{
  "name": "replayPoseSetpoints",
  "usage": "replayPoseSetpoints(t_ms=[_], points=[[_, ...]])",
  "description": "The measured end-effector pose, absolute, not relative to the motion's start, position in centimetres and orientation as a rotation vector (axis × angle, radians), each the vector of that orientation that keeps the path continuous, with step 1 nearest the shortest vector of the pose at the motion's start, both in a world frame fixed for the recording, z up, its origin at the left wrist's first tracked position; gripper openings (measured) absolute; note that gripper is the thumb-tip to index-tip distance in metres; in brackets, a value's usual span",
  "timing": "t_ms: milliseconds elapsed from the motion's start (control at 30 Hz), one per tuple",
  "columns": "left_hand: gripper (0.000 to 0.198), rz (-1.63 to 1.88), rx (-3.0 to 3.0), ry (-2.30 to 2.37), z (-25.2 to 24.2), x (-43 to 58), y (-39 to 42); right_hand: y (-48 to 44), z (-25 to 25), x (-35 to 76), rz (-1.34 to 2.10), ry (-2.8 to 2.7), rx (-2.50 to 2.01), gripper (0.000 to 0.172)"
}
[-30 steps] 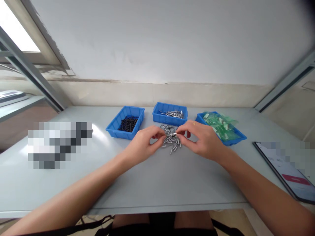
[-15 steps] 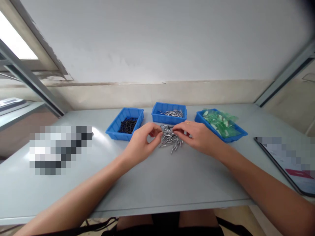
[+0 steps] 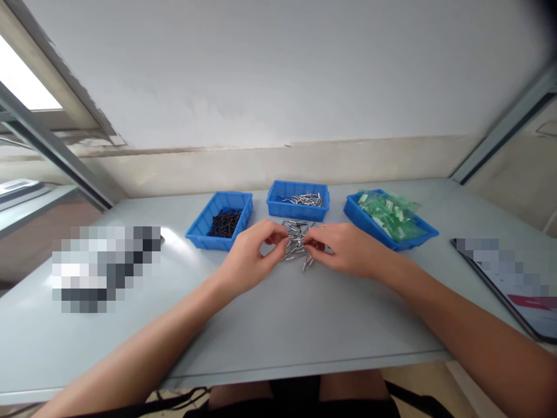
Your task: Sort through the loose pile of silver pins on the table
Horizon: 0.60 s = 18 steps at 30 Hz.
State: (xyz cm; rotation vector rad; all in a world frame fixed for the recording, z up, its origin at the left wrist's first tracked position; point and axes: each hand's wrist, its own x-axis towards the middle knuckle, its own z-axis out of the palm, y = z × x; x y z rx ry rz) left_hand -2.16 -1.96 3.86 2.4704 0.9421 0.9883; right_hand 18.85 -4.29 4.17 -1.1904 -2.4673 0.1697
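Note:
A loose pile of thin silver metal pins, which look like blind rivets, lies on the grey tabletop. At the pile's left side my left hand is closed, thumb and forefinger pinched together; anything between the tips is too small to make out. From the right, my right hand reaches over the pile, its fingertips pinched at the rivets. What it holds is partly hidden by the fingers. Only a small gap separates the two hands, just above the pile. Behind them a blue bin contains more silver rivets.
A left blue bin has dark screws in it. Green plastic packets heap over another blue bin at right. A tablet-like screen lies far right; a blurred-out object is at left. The wall stands behind.
My right hand has lowered slightly and come a little closer to my left hand. My left hand stays nearly in place, slightly lower. The view has tilted slightly.

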Motion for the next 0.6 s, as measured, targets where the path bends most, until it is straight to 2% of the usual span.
replayPoseSetpoints(t_ms=[333, 600], points=[[0.011, 0.956, 2.461, 0.967, 3.98, -2.22, -1.89, -4.34, 4.21, 18.93, 0.149, -2.452, -1.17, 0.01], [0.008, 0.96, 2.522, 0.927, 3.93, -2.22, -1.89, -4.37, 4.12, 18.9, 0.127, -2.48, -1.173, 0.01]])
